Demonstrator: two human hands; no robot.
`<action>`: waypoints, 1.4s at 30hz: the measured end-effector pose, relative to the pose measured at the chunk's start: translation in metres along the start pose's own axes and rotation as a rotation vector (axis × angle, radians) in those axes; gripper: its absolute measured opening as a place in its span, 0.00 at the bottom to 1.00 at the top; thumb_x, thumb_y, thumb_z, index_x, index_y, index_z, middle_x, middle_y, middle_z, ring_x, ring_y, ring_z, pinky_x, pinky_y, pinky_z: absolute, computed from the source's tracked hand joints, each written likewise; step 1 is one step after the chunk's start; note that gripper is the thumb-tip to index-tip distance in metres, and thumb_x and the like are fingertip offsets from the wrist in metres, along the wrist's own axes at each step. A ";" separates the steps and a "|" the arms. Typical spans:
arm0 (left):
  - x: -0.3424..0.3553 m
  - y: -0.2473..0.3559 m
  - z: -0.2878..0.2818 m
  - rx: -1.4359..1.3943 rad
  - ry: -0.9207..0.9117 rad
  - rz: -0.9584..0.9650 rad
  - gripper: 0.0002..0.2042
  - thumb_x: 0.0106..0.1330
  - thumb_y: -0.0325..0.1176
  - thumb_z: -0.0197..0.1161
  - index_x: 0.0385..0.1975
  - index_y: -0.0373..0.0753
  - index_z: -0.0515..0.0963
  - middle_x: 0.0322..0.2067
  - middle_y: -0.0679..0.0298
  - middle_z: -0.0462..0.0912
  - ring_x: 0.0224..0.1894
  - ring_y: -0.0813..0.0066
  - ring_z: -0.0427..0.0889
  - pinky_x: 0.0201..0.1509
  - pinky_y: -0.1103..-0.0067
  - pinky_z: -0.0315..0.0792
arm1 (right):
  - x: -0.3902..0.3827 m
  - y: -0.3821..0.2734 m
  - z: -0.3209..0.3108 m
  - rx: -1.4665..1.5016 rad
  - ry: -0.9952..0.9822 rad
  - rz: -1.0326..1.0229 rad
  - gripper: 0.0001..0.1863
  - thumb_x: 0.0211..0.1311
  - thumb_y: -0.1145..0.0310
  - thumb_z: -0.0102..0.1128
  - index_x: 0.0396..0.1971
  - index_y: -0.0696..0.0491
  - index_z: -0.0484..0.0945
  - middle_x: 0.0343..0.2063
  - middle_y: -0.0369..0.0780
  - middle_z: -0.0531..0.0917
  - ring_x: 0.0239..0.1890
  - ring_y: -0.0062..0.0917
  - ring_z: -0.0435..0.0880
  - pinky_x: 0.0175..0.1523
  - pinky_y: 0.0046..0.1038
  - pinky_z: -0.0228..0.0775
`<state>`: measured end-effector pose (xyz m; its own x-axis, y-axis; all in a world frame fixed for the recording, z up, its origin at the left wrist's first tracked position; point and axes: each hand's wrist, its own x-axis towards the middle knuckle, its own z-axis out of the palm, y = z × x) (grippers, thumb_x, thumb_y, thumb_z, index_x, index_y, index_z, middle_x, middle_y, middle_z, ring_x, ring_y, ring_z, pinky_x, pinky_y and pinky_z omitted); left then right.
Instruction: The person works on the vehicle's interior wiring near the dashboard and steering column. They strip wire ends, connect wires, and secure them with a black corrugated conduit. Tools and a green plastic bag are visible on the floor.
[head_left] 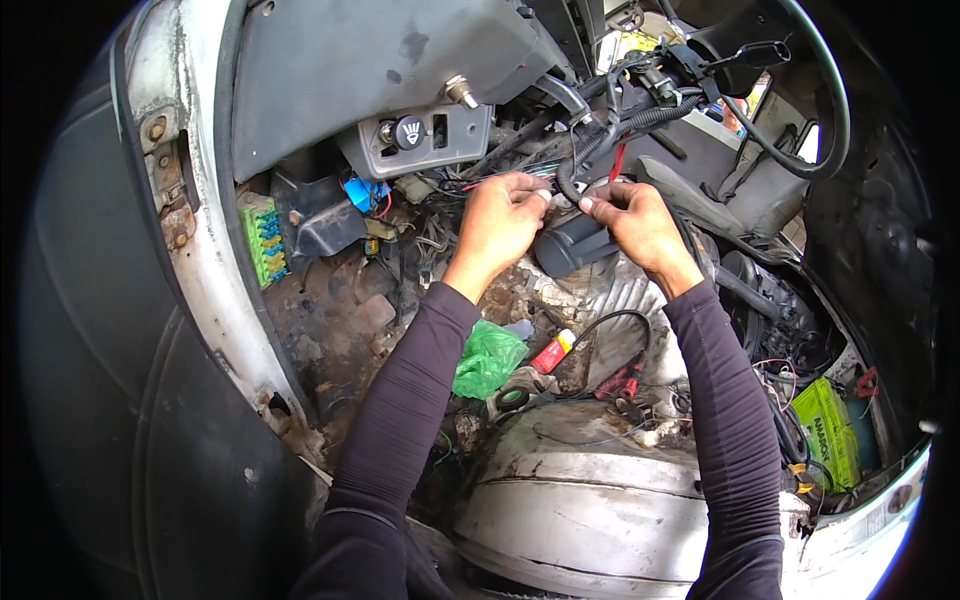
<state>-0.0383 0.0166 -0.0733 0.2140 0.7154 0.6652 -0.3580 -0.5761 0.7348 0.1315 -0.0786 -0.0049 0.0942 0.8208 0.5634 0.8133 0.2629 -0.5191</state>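
Inside a stripped vehicle cab, both of my hands work close together below the dashboard. My left hand (pixel 503 228) is closed in a pinch among thin coloured wires (pixel 472 186); its fingertips hide the exact grip. A black corrugated conduit (pixel 566 180) curves down between the hands. The thumb and fingers of my right hand (pixel 645 228) pinch at the conduit's lower end. Just above that hand, a red wire (pixel 618 160) runs upward. Beneath the hands sits a dark cylindrical housing (pixel 572 246), partly covered by the right one.
A steering wheel (pixel 838 100) stands at upper right. On the left are a switch panel (pixel 425 142) and a fuse block (pixel 264 243). A green plastic bag (pixel 488 360) and a red-yellow tube (pixel 553 352) lie on the dirty floor. A green battery (pixel 828 435) stands at right.
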 end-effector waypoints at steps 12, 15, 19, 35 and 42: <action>-0.001 0.039 0.014 1.006 0.310 0.587 0.13 0.67 0.32 0.66 0.47 0.30 0.83 0.32 0.54 0.88 0.40 0.51 0.87 0.52 0.63 0.77 | 0.007 -0.015 -0.005 -0.075 -0.156 -0.024 0.19 0.67 0.58 0.66 0.45 0.62 0.86 0.33 0.46 0.90 0.37 0.32 0.89 0.47 0.34 0.77; 0.013 0.035 0.005 1.185 0.193 0.511 0.18 0.71 0.31 0.61 0.58 0.30 0.78 0.41 0.49 0.88 0.49 0.49 0.85 0.62 0.62 0.72 | 0.008 -0.015 0.008 -0.068 0.003 -0.027 0.21 0.62 0.53 0.70 0.40 0.59 0.89 0.36 0.52 0.90 0.44 0.42 0.90 0.53 0.38 0.77; 0.021 0.031 -0.009 0.681 0.030 0.178 0.13 0.73 0.35 0.61 0.49 0.34 0.85 0.42 0.46 0.88 0.46 0.48 0.88 0.53 0.63 0.78 | 0.016 -0.020 0.020 -0.133 0.032 0.048 0.20 0.58 0.56 0.72 0.37 0.60 0.89 0.32 0.54 0.89 0.41 0.42 0.90 0.50 0.39 0.78; 0.013 0.020 -0.005 0.788 0.071 0.513 0.07 0.61 0.27 0.65 0.34 0.34 0.87 0.33 0.44 0.86 0.42 0.43 0.85 0.49 0.56 0.78 | 0.011 -0.027 0.030 -0.119 0.152 -0.119 0.14 0.61 0.63 0.64 0.36 0.60 0.86 0.26 0.52 0.85 0.30 0.40 0.87 0.42 0.40 0.77; 0.011 0.025 -0.011 0.672 0.021 0.349 0.08 0.63 0.26 0.65 0.39 0.34 0.88 0.36 0.46 0.87 0.44 0.44 0.86 0.49 0.61 0.79 | 0.038 -0.069 0.020 -0.761 -0.014 -0.256 0.18 0.60 0.59 0.65 0.34 0.62 0.85 0.38 0.57 0.87 0.46 0.54 0.86 0.53 0.48 0.78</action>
<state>-0.0547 0.0146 -0.0494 0.1699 0.4512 0.8761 0.2312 -0.8824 0.4097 0.0679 -0.0556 0.0396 -0.1510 0.7892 0.5952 0.9776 0.0298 0.2085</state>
